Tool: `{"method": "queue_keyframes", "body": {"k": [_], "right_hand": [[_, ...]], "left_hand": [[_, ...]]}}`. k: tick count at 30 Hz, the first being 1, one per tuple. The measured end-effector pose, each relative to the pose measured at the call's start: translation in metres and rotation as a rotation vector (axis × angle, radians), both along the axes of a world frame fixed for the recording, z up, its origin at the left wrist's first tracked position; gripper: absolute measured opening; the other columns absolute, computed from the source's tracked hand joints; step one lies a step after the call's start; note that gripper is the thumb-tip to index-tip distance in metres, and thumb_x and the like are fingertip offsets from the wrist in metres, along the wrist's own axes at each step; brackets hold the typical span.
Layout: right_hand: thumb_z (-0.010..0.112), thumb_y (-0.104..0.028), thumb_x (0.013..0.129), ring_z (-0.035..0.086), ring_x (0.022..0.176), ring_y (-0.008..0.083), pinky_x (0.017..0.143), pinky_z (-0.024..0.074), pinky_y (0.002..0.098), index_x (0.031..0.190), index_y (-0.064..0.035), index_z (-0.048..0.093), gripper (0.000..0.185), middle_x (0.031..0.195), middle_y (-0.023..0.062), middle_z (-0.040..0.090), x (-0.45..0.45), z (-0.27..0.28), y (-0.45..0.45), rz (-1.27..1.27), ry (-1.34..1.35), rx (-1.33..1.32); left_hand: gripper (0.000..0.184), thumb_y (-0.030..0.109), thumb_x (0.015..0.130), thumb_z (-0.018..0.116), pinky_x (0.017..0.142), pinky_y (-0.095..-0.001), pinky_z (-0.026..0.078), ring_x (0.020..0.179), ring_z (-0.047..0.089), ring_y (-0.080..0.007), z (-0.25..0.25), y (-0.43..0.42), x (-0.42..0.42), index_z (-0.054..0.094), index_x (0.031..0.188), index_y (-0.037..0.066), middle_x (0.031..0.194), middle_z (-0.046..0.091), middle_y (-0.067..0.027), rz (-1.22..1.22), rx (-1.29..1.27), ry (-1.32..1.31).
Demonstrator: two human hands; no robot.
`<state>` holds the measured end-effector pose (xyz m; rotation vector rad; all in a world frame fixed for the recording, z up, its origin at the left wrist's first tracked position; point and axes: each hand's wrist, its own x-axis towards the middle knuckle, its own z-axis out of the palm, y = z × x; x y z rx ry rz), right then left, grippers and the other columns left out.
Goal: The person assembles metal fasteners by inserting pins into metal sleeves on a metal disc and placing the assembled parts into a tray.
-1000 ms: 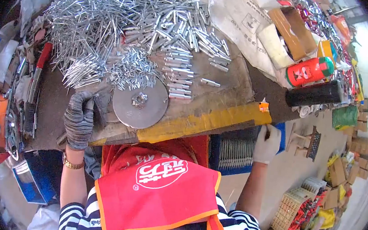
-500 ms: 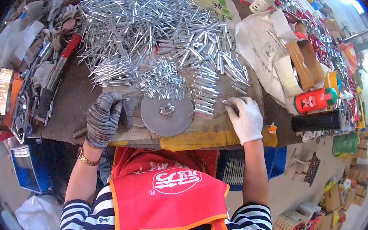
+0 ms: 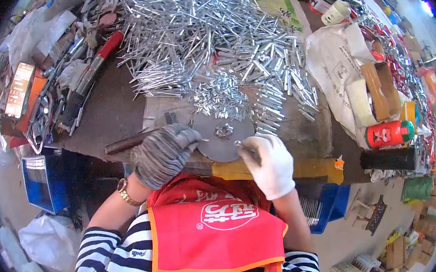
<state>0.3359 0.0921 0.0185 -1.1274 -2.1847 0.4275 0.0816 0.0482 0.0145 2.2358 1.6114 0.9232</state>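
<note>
My left hand [image 3: 166, 154], in a grey striped glove, pinches a small metal pin [image 3: 205, 140] whose tip sticks out to the right. In a white glove, my right hand [image 3: 269, 164] holds a small metal tube [image 3: 238, 144] between thumb and fingers. Between and just behind both hands lies a round grey disc [image 3: 221, 153] with a few small nuts [image 3: 223, 131] on it. Short metal pieces [image 3: 222, 94] are heaped at the disc's far edge, and a row of metal tubes [image 3: 269, 109] lies to their right.
A large pile of metal rods [image 3: 187, 23] covers the back. At left are a red-handled tool [image 3: 112, 44], a phone [image 3: 19, 90] and a dark bar [image 3: 128, 143]. A red bottle [image 3: 389, 134] and black cylinder [image 3: 388, 158] are at right. Blue bins [image 3: 45, 185] stand below.
My right hand came up from below the table edge to the tubes, then moved left towards the disc with a tube. My left hand moved right, beside the disc. The view has shifted.
</note>
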Motion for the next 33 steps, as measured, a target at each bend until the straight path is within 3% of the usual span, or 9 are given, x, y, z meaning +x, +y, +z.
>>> {"method": "queue_keyframes", "body": {"k": [8,17,27,33], "right_hand": [[0.078,-0.017,0.079,0.066,0.091,0.0286,0.077,0.0538,0.0395,0.099,-0.0153,0.071,0.021,0.097,0.0053,0.067,-0.023,-0.022,-0.009,0.016,-0.021,-0.087],[0.079,-0.017,0.079,0.067,0.093,0.0290,0.079,0.0543,0.0397,0.102,-0.0153,0.072,0.024,0.100,0.0060,0.069,-0.019,-0.029,-0.014,-0.027,0.040,-0.201],[0.080,-0.015,0.078,0.067,0.091,0.0293,0.079,0.0545,0.0393,0.103,-0.0159,0.073,0.026,0.099,0.0069,0.069,-0.020,-0.027,-0.012,-0.002,0.010,-0.161],[0.082,-0.009,0.076,0.068,0.084,0.0283,0.072,0.0549,0.0368,0.100,-0.0126,0.076,0.024,0.094,0.0090,0.068,-0.021,-0.024,-0.011,-0.011,0.061,-0.181]], "left_hand": [[0.016,0.011,0.088,0.068,0.079,-0.0414,0.055,0.090,0.066,-0.0319,-0.005,0.003,0.009,0.072,0.103,0.010,0.099,0.068,-0.0109,-0.009,-0.102,0.171],[0.018,0.010,0.089,0.066,0.083,-0.0437,0.054,0.094,0.066,-0.0348,-0.005,0.006,0.015,0.071,0.106,0.008,0.104,0.066,-0.0144,-0.051,-0.295,0.150],[0.019,0.011,0.087,0.067,0.083,-0.0443,0.053,0.095,0.065,-0.0347,-0.006,0.008,0.014,0.069,0.106,0.009,0.103,0.066,-0.0140,-0.057,-0.307,0.100],[0.018,0.014,0.088,0.068,0.082,-0.0439,0.053,0.094,0.065,-0.0337,-0.005,0.013,0.012,0.069,0.105,0.011,0.100,0.065,-0.0133,-0.071,-0.299,0.107]]}}
